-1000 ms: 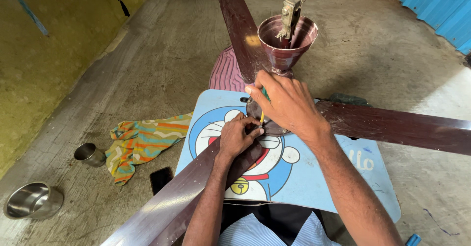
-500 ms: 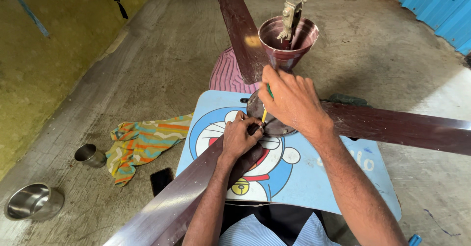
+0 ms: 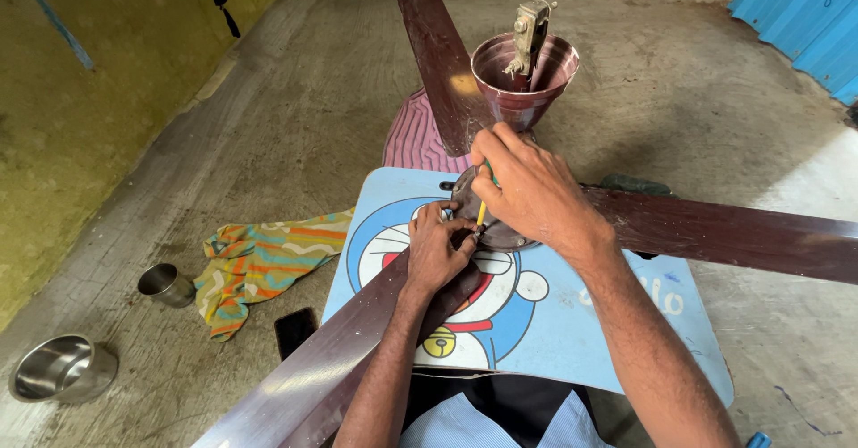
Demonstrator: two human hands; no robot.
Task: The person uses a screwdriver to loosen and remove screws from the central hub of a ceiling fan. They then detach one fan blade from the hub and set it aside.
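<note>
A screwdriver is gripped in the right hand, tip at the fan hub on the blue table. The left hand pinches the near-left blade root closed; the tool is best kept upright and pressed firmly.

Bright, even daylight fills the scene. A washed-out sunlit patch lies on the concrete floor at three o'clock, suggesting light entering from the right. Glare streaks run along the glossy brown fan blade at seven o'clock, and a small warm highlight sits on the blade pointing to twelve o'clock. The steel bowl at eight o'clock shines with soft reflections. Shadows are soft and short, darkest beneath the blue desk at six o'clock. Focus is sharp across the centre, including the left hand and right hand. Wide-angle stretching bends the wall and floor lines toward the edges. No motion blur shows.
</note>
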